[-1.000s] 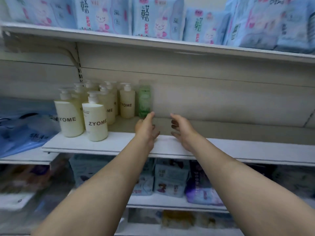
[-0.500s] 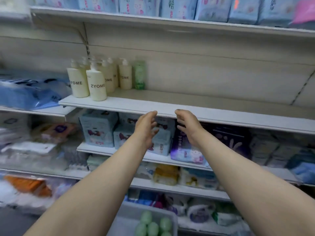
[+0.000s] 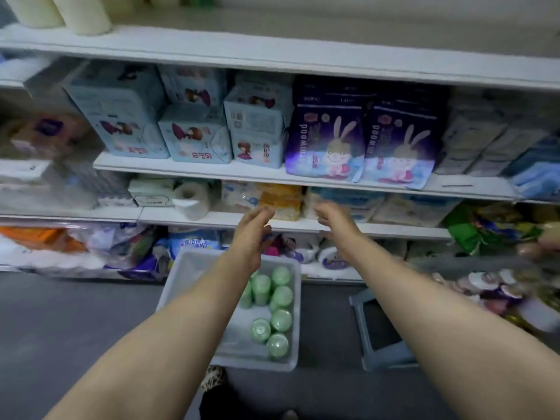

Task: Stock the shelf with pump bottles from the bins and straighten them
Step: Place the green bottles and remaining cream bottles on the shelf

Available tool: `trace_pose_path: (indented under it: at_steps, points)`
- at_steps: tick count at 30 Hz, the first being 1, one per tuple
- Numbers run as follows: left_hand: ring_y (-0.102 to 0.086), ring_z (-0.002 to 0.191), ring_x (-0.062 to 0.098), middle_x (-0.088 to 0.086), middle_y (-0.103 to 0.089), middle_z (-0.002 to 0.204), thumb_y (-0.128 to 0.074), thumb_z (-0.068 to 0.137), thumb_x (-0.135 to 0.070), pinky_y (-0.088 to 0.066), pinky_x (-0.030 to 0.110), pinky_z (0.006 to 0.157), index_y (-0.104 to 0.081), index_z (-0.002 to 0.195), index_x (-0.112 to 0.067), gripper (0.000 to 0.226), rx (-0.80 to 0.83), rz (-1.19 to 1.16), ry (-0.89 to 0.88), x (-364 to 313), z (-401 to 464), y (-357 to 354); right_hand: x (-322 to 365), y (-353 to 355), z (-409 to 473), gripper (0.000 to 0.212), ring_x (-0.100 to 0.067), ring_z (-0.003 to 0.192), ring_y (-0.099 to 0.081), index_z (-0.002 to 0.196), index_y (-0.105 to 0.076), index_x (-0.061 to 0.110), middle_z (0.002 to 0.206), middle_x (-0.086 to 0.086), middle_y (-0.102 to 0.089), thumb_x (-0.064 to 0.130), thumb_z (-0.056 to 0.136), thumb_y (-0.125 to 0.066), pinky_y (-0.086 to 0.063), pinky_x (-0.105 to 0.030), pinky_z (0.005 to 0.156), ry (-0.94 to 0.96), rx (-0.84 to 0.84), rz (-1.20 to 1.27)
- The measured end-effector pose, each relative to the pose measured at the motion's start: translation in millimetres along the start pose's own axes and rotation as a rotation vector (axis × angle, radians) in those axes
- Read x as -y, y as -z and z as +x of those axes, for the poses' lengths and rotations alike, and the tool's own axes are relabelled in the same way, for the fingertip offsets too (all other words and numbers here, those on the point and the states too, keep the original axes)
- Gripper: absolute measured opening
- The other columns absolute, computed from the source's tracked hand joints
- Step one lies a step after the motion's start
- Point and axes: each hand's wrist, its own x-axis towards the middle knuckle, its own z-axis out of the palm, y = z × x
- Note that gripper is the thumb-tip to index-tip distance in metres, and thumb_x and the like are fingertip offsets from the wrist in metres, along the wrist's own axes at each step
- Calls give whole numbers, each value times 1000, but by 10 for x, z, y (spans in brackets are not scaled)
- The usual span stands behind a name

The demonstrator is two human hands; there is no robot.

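Hands (image 3: 253, 234) (image 3: 336, 225) hover empty above round-capped green bottles (image 3: 280, 298) in smooth bin (image 3: 181, 274).

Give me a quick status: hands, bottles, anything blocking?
Left hand and right hand open, empty, above the bin. Green bottles upright inside it. Nothing in the way.

Both arms reach out over a grey bin (image 3: 178, 280) on the floor that holds green bottles (image 3: 281, 321) standing upright. The left hand (image 3: 251, 234) and right hand (image 3: 336, 222) hang empty, fingers loose, before stocked shelves (image 3: 272, 56).
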Motion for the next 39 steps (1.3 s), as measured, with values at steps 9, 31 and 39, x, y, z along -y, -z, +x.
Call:
trace_pose_path:
  at_steps: [9,31,39]
  points:
    - [-60,99,12,6,-66,121,-73,90,-24,-47,28,77,-63,126,-19,37,-9,196,177,1215,295,482,-1337,-171,67,8,-22,116,-52,102,-59,20,108,1,-57,27,99,-55,-38,-33,88,-332,5,-11]
    - [-54,104,-16,-13,-61,130,-82,82,-23,-46,2,73,-65,130,-32,52,244,502,215,2206,948,789,-2682,-530,344,31,-4,79,-71,96,-72,29,88,12,-76,50,98,-50,-51,-20,65,-584,43,180]
    - [-54,102,-12,-7,-58,131,-76,83,0,-48,6,79,-63,134,-19,56,252,413,215,2283,996,644,-2804,-549,394,39,-11,89,-73,108,-72,24,102,1,-77,51,99,-47,-52,-28,78,-608,59,252]
